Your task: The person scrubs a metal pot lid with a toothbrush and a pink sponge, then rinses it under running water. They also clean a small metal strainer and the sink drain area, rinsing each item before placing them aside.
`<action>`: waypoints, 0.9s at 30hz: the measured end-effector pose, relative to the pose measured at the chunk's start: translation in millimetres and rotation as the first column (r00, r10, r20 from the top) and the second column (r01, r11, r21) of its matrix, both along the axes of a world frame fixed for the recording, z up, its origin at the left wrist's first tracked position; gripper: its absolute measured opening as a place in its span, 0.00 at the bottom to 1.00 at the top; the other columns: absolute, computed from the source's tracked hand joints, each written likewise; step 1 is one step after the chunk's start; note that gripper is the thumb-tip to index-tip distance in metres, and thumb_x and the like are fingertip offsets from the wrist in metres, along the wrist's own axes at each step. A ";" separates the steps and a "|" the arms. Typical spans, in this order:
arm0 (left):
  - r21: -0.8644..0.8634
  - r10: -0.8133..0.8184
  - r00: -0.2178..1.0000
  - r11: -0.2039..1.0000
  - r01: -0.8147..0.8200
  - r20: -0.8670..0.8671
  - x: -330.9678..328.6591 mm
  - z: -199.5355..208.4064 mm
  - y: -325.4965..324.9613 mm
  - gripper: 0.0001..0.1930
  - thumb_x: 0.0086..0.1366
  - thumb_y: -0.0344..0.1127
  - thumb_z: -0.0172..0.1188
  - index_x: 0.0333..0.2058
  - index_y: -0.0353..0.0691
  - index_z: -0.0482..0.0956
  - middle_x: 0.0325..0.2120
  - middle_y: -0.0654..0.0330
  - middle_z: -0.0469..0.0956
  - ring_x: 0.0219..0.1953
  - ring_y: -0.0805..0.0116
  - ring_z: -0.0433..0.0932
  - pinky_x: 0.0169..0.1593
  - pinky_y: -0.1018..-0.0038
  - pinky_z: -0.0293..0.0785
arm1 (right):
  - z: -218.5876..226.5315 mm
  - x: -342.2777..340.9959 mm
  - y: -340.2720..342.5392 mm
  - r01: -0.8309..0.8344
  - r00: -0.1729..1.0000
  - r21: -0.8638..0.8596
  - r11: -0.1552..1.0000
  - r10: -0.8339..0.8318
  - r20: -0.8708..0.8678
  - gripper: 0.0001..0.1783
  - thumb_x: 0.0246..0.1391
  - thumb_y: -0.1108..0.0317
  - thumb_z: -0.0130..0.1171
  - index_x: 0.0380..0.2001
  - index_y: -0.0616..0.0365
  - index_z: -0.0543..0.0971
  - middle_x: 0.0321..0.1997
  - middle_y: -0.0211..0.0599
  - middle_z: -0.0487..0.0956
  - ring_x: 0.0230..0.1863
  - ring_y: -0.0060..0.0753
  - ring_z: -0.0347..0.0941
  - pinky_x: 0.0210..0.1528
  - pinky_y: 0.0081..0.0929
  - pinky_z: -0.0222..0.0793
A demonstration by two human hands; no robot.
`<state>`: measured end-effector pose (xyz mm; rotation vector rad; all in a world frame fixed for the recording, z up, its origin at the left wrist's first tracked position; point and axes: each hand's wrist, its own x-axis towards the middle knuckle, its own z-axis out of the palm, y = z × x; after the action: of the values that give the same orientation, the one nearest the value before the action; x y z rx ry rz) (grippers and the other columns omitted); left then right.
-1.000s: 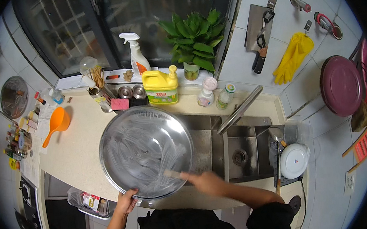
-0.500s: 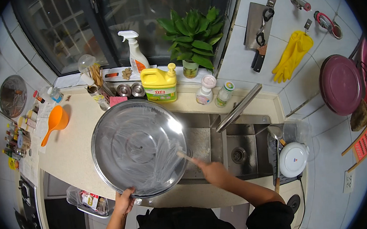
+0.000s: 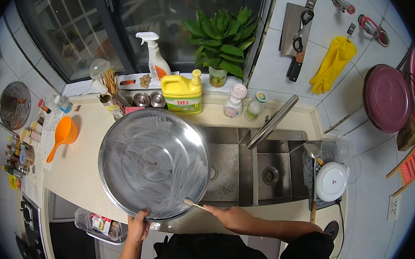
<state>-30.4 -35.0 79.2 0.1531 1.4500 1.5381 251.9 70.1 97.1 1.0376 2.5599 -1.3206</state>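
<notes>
A large round metal pot lid [image 3: 136, 154], streaked with whitish suds, lies over the counter and the left part of the sink. My left hand [image 3: 138, 226] grips its near rim, thumb on top and the other fingers mostly hidden underneath. In my right hand [image 3: 236, 218] is a slim, pale toothbrush [image 3: 194, 204], held by its handle end. Its head reaches the lid's lower right border; whether the bristles touch the metal cannot be made out.
A double steel sink [image 3: 230, 176] with a faucet [image 3: 275, 121] is right of the lid. Behind stand a yellow detergent jug [image 3: 182, 95], a spray bottle [image 3: 156, 60] and a potted plant [image 3: 222, 40]. An orange ladle [image 3: 64, 133] lies left; a white bowl [image 3: 332, 181] sits right.
My right hand has drawn the toothbrush toward me and left, from the lid's right side to its near border. The lid has shifted slightly left; my left hand keeps its grip.
</notes>
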 end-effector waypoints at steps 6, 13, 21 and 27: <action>0.019 -0.076 0.997 0.997 0.075 0.015 -3.6 8.5 -5.2 0.17 0.52 0.25 0.51 0.42 0.35 0.61 0.25 0.58 0.69 0.20 0.68 0.69 0.19 0.74 0.68 | -9.9 9.4 27.0 0.165 0.984 0.335 0.928 -0.180 0.014 0.32 0.50 0.72 0.42 0.60 0.46 0.51 0.16 0.46 0.72 0.17 0.46 0.70 0.21 0.39 0.66; 0.053 0.044 0.989 0.997 -0.052 0.142 5.3 19.7 4.1 0.17 0.52 0.23 0.50 0.42 0.35 0.60 0.28 0.56 0.70 0.25 0.65 0.74 0.24 0.71 0.77 | -6.4 -10.2 -33.8 0.080 0.961 0.092 0.993 -0.052 -0.273 0.30 0.49 0.74 0.46 0.58 0.49 0.58 0.17 0.44 0.71 0.16 0.44 0.68 0.19 0.36 0.64; 0.089 0.059 0.988 0.993 -0.072 0.144 8.3 20.9 0.7 0.16 0.52 0.23 0.50 0.41 0.34 0.62 0.28 0.56 0.70 0.25 0.65 0.74 0.24 0.72 0.77 | -6.4 -1.3 -9.6 0.286 0.957 0.266 0.921 -0.264 -0.117 0.30 0.49 0.75 0.44 0.58 0.47 0.57 0.20 0.43 0.72 0.19 0.43 0.70 0.22 0.34 0.66; 0.103 0.100 0.993 0.989 -0.106 0.059 17.6 28.5 6.0 0.16 0.51 0.23 0.51 0.41 0.33 0.63 0.28 0.58 0.70 0.25 0.68 0.73 0.22 0.75 0.75 | -12.6 -8.9 -31.7 0.217 0.944 0.220 0.951 -0.147 -0.295 0.30 0.49 0.74 0.44 0.57 0.44 0.58 0.22 0.46 0.73 0.19 0.43 0.71 0.22 0.35 0.67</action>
<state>-12.8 -29.1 107.6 0.1000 1.3524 1.6918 243.0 38.4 84.5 1.2415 2.9641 -1.2881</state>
